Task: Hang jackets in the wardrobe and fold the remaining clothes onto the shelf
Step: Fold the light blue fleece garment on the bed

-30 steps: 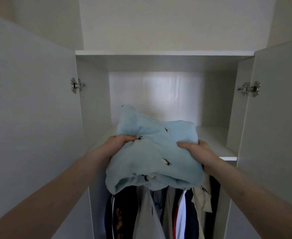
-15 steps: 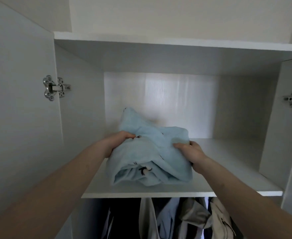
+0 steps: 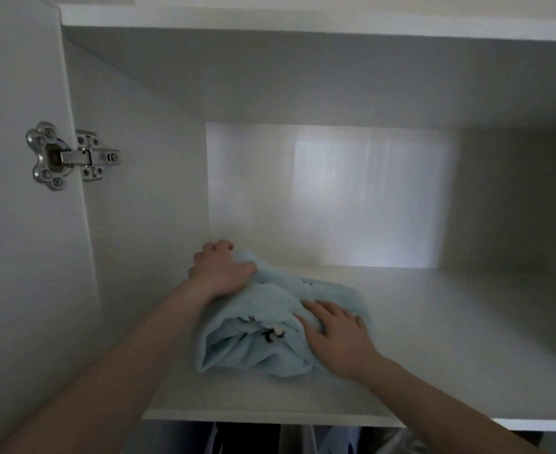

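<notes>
We stand before one wardrobe (image 3: 303,77), its upper compartment open to us, and one shelf (image 3: 450,339) carries everything that matters here. On that shelf lies one folded pale blue garment (image 3: 270,309), set towards the left side and well back from the front edge, which we judge keeps it from sliding off over the hanging space below. It is a loose bundle with small dark motifs, so we steady it from two sides to stop the folds springing open.

Our two hands share that work. The left hand (image 3: 219,273) sits at the far left end of the garment, fingers curled over the cloth and gripping it. The right hand (image 3: 335,329) lies flat on the near right part, fingers spread and straight, pressing the fold down and grasping nothing.

Below the shelf edge we glimpse hanging clothes (image 3: 303,437); we cannot count them. One metal hinge (image 3: 70,156) shows on the left door.
</notes>
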Motion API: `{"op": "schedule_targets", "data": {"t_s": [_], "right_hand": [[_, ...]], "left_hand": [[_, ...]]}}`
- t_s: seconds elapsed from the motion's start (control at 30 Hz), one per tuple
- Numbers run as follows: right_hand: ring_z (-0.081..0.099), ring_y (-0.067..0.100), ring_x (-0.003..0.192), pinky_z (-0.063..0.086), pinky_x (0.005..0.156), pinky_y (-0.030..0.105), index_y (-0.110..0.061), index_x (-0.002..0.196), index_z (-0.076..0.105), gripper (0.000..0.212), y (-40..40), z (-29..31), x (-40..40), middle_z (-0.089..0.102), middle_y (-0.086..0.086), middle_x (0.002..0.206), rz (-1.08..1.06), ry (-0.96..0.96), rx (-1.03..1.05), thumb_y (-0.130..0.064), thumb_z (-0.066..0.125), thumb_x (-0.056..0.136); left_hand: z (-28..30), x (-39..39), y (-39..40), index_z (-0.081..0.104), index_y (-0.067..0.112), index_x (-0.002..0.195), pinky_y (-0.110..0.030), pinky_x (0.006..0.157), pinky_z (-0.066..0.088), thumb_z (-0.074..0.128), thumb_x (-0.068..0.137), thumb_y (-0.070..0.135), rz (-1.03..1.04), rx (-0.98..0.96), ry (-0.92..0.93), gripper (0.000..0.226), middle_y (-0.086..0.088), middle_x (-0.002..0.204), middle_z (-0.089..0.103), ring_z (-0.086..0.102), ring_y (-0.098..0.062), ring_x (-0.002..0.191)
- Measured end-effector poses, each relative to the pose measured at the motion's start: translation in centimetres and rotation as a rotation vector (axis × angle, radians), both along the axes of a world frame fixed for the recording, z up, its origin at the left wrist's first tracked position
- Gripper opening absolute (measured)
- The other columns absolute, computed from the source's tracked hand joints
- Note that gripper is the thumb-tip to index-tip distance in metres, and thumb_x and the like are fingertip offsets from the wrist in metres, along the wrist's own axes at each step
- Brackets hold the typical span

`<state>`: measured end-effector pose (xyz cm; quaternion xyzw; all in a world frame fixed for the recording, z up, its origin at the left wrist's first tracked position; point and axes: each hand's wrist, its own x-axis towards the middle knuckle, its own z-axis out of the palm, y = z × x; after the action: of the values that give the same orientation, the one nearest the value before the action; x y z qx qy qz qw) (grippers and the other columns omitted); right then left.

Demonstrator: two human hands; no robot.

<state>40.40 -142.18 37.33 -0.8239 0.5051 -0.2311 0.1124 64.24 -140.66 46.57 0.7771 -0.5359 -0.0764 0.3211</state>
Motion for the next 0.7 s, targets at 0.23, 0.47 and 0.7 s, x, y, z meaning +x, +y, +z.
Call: {"op": "schedule_targets", "data": {"t_s": [0.23,0.47,0.7], "right_hand": [[0.039,0.023,0.143,0.023,0.119,0.051,-0.041,0.154,0.034,0.086,-5.7,-0.6,1.4,0.039,-0.009,0.158,0.036,0.075,-0.035,-0.076,0.007,0.079],[0.038,0.022,0.143,0.024,0.120,0.048,-0.036,0.156,0.033,0.056,-10.5,-0.8,2.8,0.039,-0.005,0.158,0.046,0.076,-0.083,-0.055,0.035,0.103],[0.030,0.020,0.148,-0.008,0.126,0.046,-0.035,0.155,0.037,0.061,-11.9,-2.3,2.2,0.040,-0.004,0.156,0.200,0.146,-0.390,-0.059,0.029,0.099]], "left_hand": [[-1.6,-4.7,0.9,0.050,0.034,0.138,-0.043,0.111,0.037,0.058,0.076,0.065,-0.318,0.155,-0.349,0.070,0.008,0.138,0.053,0.049,-0.019,0.126],[-7.6,-4.9,-2.1,0.001,0.028,0.161,-0.073,0.116,-0.009,0.059,0.092,0.049,-0.168,0.140,-0.707,0.093,-0.002,0.169,-0.002,-0.008,-0.035,0.155],[-10.8,0.0,-7.9,-0.003,0.030,0.161,-0.074,0.115,-0.007,0.048,0.101,0.046,-0.064,0.098,-0.648,0.080,0.004,0.170,-0.009,-0.014,-0.028,0.156]]}}
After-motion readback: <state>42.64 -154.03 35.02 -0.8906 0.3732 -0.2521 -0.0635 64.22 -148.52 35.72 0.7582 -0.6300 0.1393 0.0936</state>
